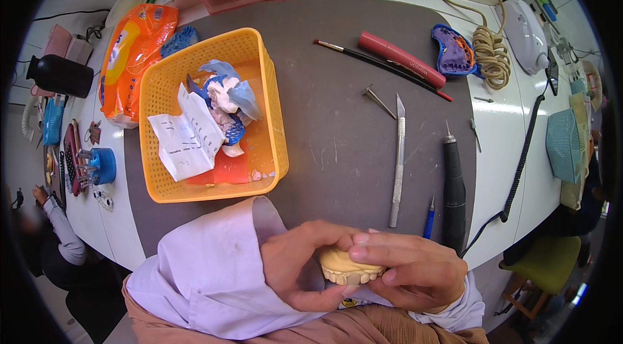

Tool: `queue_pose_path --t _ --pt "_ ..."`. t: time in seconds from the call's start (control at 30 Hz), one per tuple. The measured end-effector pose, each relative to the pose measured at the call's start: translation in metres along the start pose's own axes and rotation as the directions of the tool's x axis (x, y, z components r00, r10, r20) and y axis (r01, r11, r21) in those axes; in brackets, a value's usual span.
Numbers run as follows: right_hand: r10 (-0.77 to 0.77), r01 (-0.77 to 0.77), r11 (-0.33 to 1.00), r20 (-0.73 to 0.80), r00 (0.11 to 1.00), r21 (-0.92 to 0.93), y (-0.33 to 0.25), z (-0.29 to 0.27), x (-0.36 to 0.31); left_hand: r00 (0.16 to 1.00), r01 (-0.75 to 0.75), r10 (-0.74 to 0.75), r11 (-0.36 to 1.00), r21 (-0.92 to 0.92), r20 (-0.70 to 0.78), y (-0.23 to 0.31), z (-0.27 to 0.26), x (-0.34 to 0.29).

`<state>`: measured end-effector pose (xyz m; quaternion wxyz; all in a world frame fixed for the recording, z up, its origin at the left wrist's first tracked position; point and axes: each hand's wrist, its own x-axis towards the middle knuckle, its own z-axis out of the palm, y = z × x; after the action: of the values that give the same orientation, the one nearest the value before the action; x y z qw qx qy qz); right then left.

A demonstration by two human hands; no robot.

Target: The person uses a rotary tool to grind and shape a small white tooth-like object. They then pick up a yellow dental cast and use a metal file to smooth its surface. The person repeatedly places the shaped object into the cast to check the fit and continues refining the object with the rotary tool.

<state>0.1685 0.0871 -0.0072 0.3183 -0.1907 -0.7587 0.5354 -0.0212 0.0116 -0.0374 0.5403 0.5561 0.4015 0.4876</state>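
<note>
Between both hands, close to my body at the mat's near edge, is a yellowish plaster dental model (350, 265) with its row of teeth toward me. My left hand (302, 263) is closed round its left side, thumb at the lower edge near the front teeth. Fingers of my right hand (415, 269) lie over the top and right side, hiding part of the model. One front tooth looks greyer than the others. Just beyond the right hand lie a black handpiece (453, 188) with a thin bur, a small blue tool (429, 217) and a silver craft knife (398, 162).
On the grey mat (318, 130), a yellow basket (280, 117) holds a folded paper and impression pieces. Beyond the knife lie a brush (383, 62), a red tube (402, 59) and a purple-filled blue impression tray (453, 52). A black coiled cord (519, 166) runs along the right. Another person sits far left.
</note>
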Motion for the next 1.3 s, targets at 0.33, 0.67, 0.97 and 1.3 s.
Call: queue_pose_path --t 0.33,0.67,0.97,1.3 --pt "0.003 -0.003 1.0 -0.047 0.999 -0.008 0.004 0.005 0.001 0.999 0.008 -0.008 1.0 -0.011 -0.032 0.003 0.001 0.0" --pt "-0.012 0.012 0.998 0.0 1.0 -0.066 0.003 0.0 0.002 0.995 -0.097 0.097 0.995 -0.034 -0.019 0.005 -0.002 0.007" --pt "-0.044 0.041 0.995 -0.032 0.999 -0.089 0.002 -0.001 0.002 0.992 -0.102 0.099 0.994 0.04 0.076 0.01 -0.007 0.011" --pt "-0.033 0.015 0.984 -0.096 0.995 -0.179 0.003 0.004 0.004 0.99 0.096 -0.11 0.984 -0.153 -0.085 0.008 0.005 0.003"
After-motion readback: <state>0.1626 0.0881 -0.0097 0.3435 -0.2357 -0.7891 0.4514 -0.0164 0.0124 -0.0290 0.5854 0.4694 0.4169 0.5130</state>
